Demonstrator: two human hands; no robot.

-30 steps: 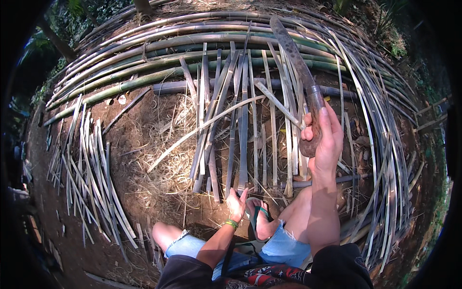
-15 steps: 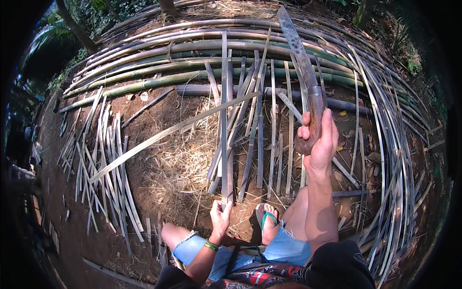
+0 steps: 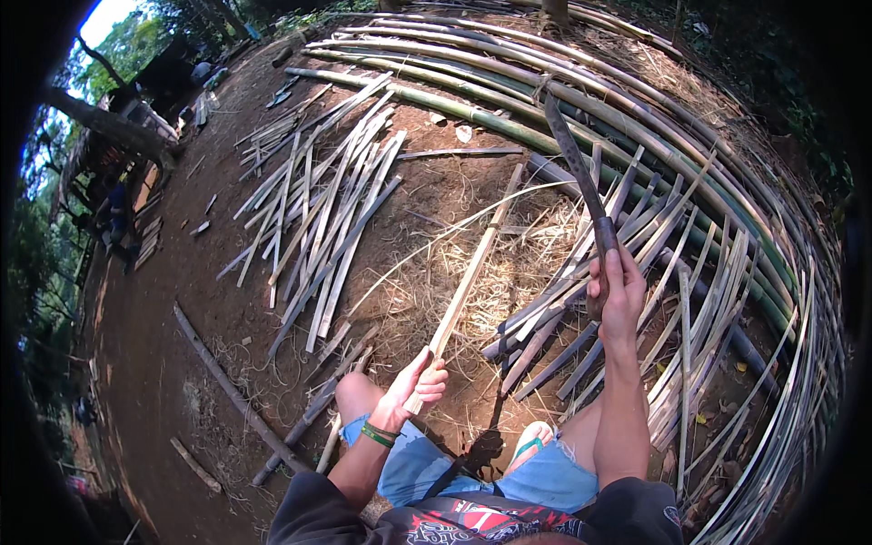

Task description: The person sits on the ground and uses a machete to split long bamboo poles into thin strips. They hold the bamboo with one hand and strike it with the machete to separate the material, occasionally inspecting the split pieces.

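My left hand (image 3: 416, 385) is closed round the lower end of a pale, flat bamboo strip (image 3: 470, 283). The strip slants up and away to the right over the dirt. In my right hand (image 3: 621, 292) is the handle of a machete (image 3: 579, 162), its long dark blade raised and pointing away from me. The blade stands apart from the held strip. A thin curved sliver of bamboo (image 3: 425, 245) crosses behind the strip, over the pale shavings (image 3: 413, 295). Whether the sliver touches the strip I cannot tell.
Split bamboo strips (image 3: 341, 204) lie piled at the left. More strips (image 3: 677, 300) spread at the right, some leaning on long green poles (image 3: 454, 104) across the back. Loose poles (image 3: 232, 381) lie at lower left. A person (image 3: 116, 213) is near a hut at far left.
My view has swung left. The strip in my left hand now tilts right and shows its pale side. The machete stays raised in my right hand.
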